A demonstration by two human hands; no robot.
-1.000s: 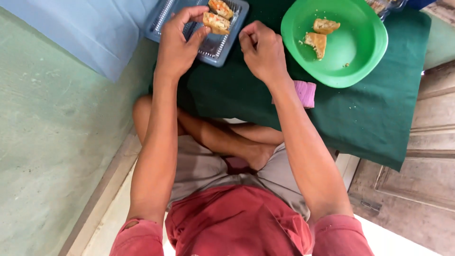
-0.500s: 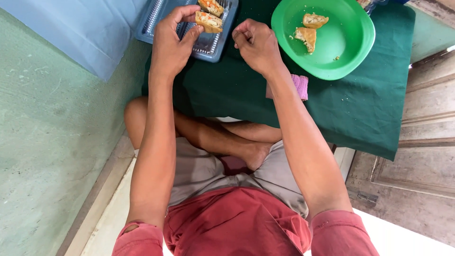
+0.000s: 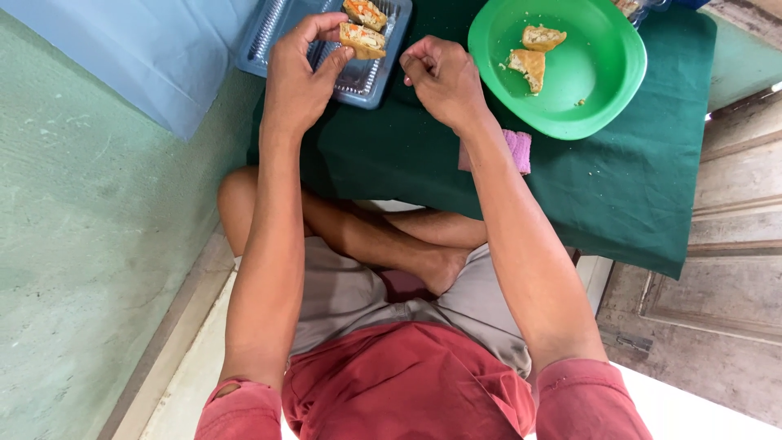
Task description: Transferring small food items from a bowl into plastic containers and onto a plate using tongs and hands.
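Head view shows the left hand (image 3: 297, 77) pinching a cut, golden filled pastry piece (image 3: 362, 39) over the clear ribbed plastic tray (image 3: 371, 81) on the dark green cloth (image 3: 619, 187). Beside it, the right hand (image 3: 444, 77) is curled closed, empty, near the round green plastic plate (image 3: 603, 98).

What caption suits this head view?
Left hand lifts a filled pastry piece from a clear tray beside a green plate.
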